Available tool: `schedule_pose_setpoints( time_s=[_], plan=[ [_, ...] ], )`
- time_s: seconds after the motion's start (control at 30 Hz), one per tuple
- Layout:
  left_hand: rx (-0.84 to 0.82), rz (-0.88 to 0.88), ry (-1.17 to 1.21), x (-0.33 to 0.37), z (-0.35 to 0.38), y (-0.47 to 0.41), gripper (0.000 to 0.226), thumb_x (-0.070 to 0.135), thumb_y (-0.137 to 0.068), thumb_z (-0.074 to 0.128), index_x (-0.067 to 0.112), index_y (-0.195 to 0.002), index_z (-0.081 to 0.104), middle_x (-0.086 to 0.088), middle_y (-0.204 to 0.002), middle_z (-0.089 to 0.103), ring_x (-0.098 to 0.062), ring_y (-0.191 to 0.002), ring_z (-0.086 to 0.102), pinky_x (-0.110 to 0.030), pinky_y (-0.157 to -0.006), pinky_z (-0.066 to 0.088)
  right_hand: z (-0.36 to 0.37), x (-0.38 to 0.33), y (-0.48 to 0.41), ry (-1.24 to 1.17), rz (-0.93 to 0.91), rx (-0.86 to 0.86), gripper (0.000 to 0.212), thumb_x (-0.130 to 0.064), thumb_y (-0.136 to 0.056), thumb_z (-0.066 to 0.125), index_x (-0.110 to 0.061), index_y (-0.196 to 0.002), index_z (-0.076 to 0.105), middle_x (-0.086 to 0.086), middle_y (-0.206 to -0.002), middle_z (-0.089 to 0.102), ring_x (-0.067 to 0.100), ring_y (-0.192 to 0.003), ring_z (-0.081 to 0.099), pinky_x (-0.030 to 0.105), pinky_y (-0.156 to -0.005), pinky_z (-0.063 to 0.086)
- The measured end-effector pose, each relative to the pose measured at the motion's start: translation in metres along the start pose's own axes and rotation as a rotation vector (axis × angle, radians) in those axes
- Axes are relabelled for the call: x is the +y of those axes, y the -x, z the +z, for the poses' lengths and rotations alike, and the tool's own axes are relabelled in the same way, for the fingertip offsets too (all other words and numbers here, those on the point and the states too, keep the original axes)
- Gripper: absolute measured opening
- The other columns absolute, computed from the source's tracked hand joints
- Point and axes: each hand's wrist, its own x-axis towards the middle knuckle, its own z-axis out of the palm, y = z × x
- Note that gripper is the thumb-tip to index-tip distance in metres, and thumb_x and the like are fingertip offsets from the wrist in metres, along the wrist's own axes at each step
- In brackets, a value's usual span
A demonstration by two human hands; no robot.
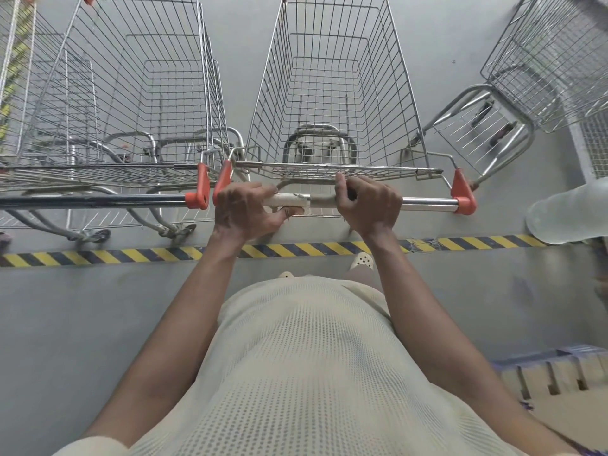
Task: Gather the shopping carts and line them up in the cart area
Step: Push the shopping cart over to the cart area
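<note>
Grey floor [82, 324]. Middle cart [329, 166] stands beyond striped tape [296, 250], just beside left cart [131, 93]; their handle ends are close together. Right cart [543, 60] sits apart, angled. Left hand [245, 209] grasps the middle cart's handle [427, 204] near its left end; right hand [370, 204] grasps it mid-bar, fingers curled over.

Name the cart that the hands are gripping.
The middle cart: left hand and right hand both hold its handle; left cart and right cart stand untouched.

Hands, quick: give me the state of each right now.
Left hand: closed round the cart handle.
Right hand: closed round the same cart handle.
</note>
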Motion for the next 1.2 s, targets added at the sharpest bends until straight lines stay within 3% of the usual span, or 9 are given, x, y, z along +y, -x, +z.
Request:
schedule_pose_setpoints(
  time_s=[0.07,0.2,0.27,0.33,0.63,0.73,0.97,1.13,1.2],
  plan=[
    [-0.035,-0.019,-0.02,-0.001,-0.002,0.0,0.068,0.085,-0.082,0.048,0.024,-0.08,0.076,0.005,-0.062,0.068,-0.02,-0.055,0.064,-0.042,-0.083,0.056,0.001,-0.001,0.0,-0.012,-0.004,-0.014,0.051,-0.041,-0.095,0.063,-0.015,-0.052,0.057,-0.007,-0.052,0.059,0.015,-0.044,0.047,0.023,-0.053,0.025],
    [-0.004,0.015,-0.053,-0.004,-0.003,0.002,0.044,0.069,-0.078,0.067,0.025,-0.079,0.076,0.006,-0.058,0.066,-0.017,-0.053,0.063,-0.04,-0.115,0.037,0.001,-0.003,0.003,-0.015,-0.006,-0.038,0.052,-0.044,-0.097,0.06,-0.015,-0.053,0.058,-0.007,-0.052,0.059,0.014,-0.044,0.045,0.024,-0.052,0.025],
    [-0.011,0.017,-0.028,-0.005,-0.003,0.004,0.054,0.076,-0.08,0.061,0.024,-0.081,0.077,0.004,-0.059,0.067,-0.019,-0.055,0.065,-0.043,-0.092,0.054,0.0,-0.005,0.004,-0.013,-0.006,-0.039,0.052,-0.043,-0.097,0.06,-0.016,-0.053,0.059,-0.007,-0.051,0.059,0.013,-0.043,0.045,0.023,-0.052,0.024],
    [-0.008,0.01,-0.007,-0.004,-0.005,0.006,0.062,0.082,-0.08,0.057,0.025,-0.087,0.079,0.003,-0.061,0.068,-0.02,-0.056,0.065,-0.038,-0.073,0.056,-0.001,-0.006,0.004,-0.015,-0.007,-0.023,0.051,-0.042,-0.096,0.062,-0.016,-0.052,0.058,-0.007,-0.051,0.059,0.011,-0.044,0.039,0.023,-0.053,0.022],
    [0.024,-0.004,-0.034,-0.001,-0.006,0.007,0.069,0.087,-0.077,0.055,0.022,-0.079,0.076,0.003,-0.061,0.066,-0.021,-0.056,0.064,-0.036,-0.067,0.053,-0.001,-0.01,0.001,-0.014,0.041,-0.075,0.047,-0.04,-0.092,0.063,-0.016,-0.053,0.054,-0.006,-0.051,0.055,0.016,-0.043,0.043,0.016,-0.052,0.012],
    [0.043,0.023,-0.024,-0.004,-0.007,0.005,0.065,0.084,-0.077,0.061,0.021,-0.078,0.075,0.005,-0.061,0.066,-0.018,-0.055,0.063,-0.036,-0.09,0.052,0.001,-0.012,-0.002,-0.01,0.052,-0.086,0.046,-0.042,-0.091,0.062,-0.015,-0.054,0.055,-0.006,-0.051,0.054,0.017,-0.044,0.048,0.021,-0.051,0.016],
    [0.045,0.026,-0.054,-0.009,-0.015,0.001,0.047,0.061,-0.093,0.059,0.02,-0.078,0.078,0.004,-0.056,0.065,-0.016,-0.05,0.062,-0.041,-0.085,0.042,0.004,-0.021,-0.009,0.01,0.056,-0.126,0.047,-0.044,-0.09,0.059,-0.017,-0.054,0.048,-0.008,-0.05,0.048,0.018,-0.046,0.047,0.019,-0.052,0.012],
    [0.142,-0.041,-0.056,-0.02,-0.011,-0.005,0.047,0.035,-0.102,0.059,0.014,-0.063,0.073,0.003,-0.056,0.065,-0.016,-0.049,0.059,-0.026,-0.104,0.033,0.006,-0.02,-0.014,0.017,0.048,-0.125,0.045,-0.039,-0.089,0.061,-0.018,-0.054,0.041,-0.008,-0.05,0.042,0.018,-0.045,0.043,0.019,-0.052,0.01],
    [0.146,-0.105,-0.09,-0.029,-0.013,-0.008,0.047,0.031,-0.102,0.055,0.012,-0.064,0.074,0.0,-0.059,0.067,-0.018,-0.056,0.06,-0.039,-0.091,0.044,0.006,-0.02,-0.015,0.02,0.044,-0.121,0.045,-0.039,-0.088,0.062,-0.019,-0.054,0.041,-0.009,-0.05,0.041,0.017,-0.045,0.041,0.02,-0.052,0.011]
  ],
)
